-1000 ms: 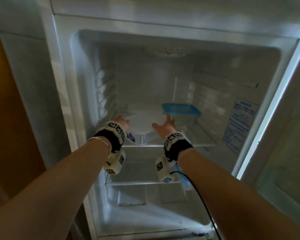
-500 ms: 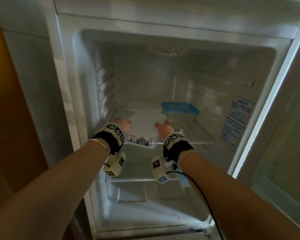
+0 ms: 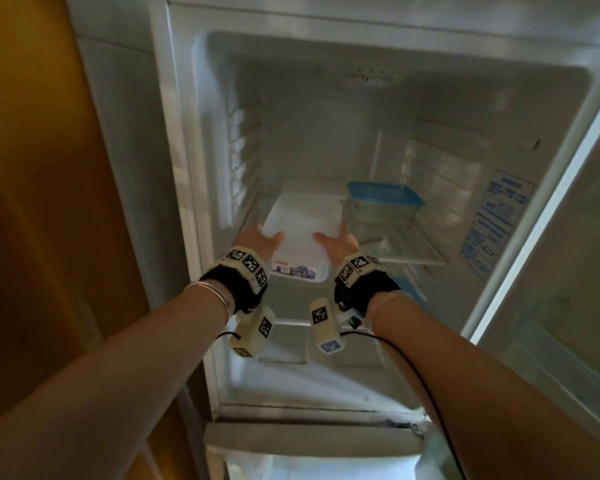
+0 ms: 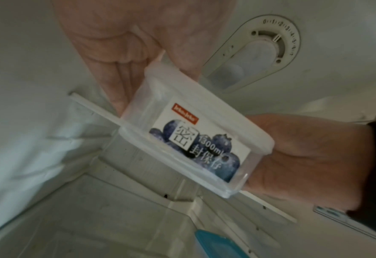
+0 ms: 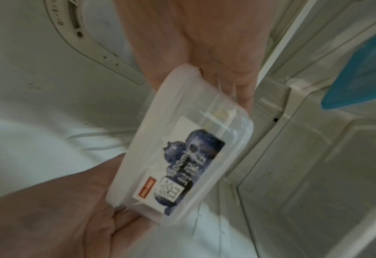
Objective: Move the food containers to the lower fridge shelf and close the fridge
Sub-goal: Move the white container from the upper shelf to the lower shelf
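A clear food container [image 3: 300, 237] with a white lid and a blueberry label is held between both hands at the front of the upper fridge shelf [image 3: 413, 252]. My left hand [image 3: 258, 239] grips its left end, thumb on the lid. My right hand [image 3: 338, 242] grips the right end. The left wrist view shows the container [image 4: 195, 144] with left fingers [image 4: 120, 83] under it. The right wrist view shows the same container [image 5: 182, 157]. A blue-lidded container [image 3: 383, 202] stands on the upper shelf to the right. The lower shelf [image 3: 291, 322] lies beneath my wrists.
A faint white lid [image 3: 309, 187] sits behind the held container. Something blue [image 3: 407, 289] shows partly below my right wrist. The open fridge door [image 3: 568, 289] stands at the right, a wooden panel [image 3: 49, 202] at the left. A thermostat dial [image 4: 268, 43] is on the fridge wall.
Both hands have drawn the white-lidded container forward along the upper shelf, so that it now overhangs the front edge. The blue-lidded container has stayed put.
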Demonstrator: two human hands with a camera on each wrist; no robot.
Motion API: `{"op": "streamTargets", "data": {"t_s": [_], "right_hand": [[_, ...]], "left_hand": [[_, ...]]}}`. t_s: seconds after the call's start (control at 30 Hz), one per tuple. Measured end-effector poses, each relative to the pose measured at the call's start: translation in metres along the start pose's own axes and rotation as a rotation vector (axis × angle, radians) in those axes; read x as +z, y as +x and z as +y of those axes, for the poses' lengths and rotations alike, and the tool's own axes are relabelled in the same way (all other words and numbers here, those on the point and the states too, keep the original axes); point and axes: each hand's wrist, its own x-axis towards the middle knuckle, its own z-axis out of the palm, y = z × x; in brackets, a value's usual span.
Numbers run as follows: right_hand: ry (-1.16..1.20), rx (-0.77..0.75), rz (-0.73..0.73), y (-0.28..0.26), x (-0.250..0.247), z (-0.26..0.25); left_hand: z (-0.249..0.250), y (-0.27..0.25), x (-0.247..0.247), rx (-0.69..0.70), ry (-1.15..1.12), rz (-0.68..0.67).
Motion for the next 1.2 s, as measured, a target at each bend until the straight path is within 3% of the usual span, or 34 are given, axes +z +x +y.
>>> {"op": "streamTargets", "data": {"t_s": [0.1,0.27,0.6,0.73,0.9,1.2], "right_hand": [[0.034,0.002,-0.012,-0.017,0.004,0.004],[-0.102,-0.013,0.003,-0.046,0.000,0.007],[-0.202,0.022,0.130,-0.110,-0.007,0.022],[-0.229,0.074,0.138,-0.126,-0.009,0.038],[-0.317,0.140,0.147,-0.128,-0.002,0.056],[-0.334,0.247,0.032,-0.074,0.020,0.084]], "left_hand": [[-0.007,-0.016,-0.001,0.006,-0.017,0.002],[-0.014,-0.035,-0.006,0.039,-0.011,-0.036],[-0.047,-0.072,-0.007,0.188,-0.038,-0.116],[-0.065,-0.084,0.006,0.143,-0.082,-0.221],[-0.087,-0.083,0.026,0.109,-0.087,-0.303],[-0.102,-0.035,0.051,0.026,0.047,-0.284]]}}
